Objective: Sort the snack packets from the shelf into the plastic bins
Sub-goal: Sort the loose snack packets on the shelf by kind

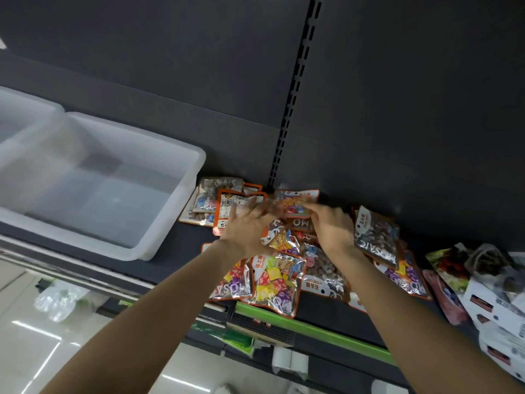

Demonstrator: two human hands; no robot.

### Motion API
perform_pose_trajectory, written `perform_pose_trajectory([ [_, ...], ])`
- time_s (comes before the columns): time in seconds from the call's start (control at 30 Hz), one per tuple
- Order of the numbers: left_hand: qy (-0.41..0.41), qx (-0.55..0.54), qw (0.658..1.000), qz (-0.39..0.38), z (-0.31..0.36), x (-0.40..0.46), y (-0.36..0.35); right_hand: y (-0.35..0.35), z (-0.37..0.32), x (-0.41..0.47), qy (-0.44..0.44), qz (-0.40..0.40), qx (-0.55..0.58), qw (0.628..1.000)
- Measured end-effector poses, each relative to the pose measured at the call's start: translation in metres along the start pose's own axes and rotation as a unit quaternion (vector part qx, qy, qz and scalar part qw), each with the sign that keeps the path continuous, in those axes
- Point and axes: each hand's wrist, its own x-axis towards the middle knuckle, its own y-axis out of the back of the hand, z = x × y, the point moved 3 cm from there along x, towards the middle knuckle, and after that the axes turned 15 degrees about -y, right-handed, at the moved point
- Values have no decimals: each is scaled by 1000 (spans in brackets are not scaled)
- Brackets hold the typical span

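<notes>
Both hands were over the snack packets point(287, 251) heaped on the dark shelf point(181, 251). L hand point(244, 231) lay flat, fingers spread on the pile. R hand point(331, 226) fingertips pinched one packet point(295, 201) at the back. Clear bin point(93, 177) sat left of L fingers, w/ nothing visible inside.

Place: a shop aisle, most likely a small grocery or convenience store.
Shelving: dark metal shelf point(184, 243) with a slotted upright point(295, 89) rising behind the fingers.
Shelf edge: green price strip point(312, 329) below the fingers.
Goods: branded snack packets point(272, 282) heaped under the fingers.
Floor: glossy pale tiles point(42, 336) reflecting ceiling lights.
</notes>
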Motion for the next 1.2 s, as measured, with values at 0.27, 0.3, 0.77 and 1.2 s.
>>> perform_pose_trajectory([
  [0.27,28,-113,978,174,-15,-14,26,7,-35,-17,35,-161,320,933],
  [0.3,36,-118,974,190,-18,-19,31,3,-31,-20,32,-167,322,931],
  [0.77,223,-108,910,333,-12,-27,44,-18,62,-24,-134,-39,-43,989],
  [1.2,11,113,993,-14,95,49,6,-30,150,-24,-115,-111,46,986],
])
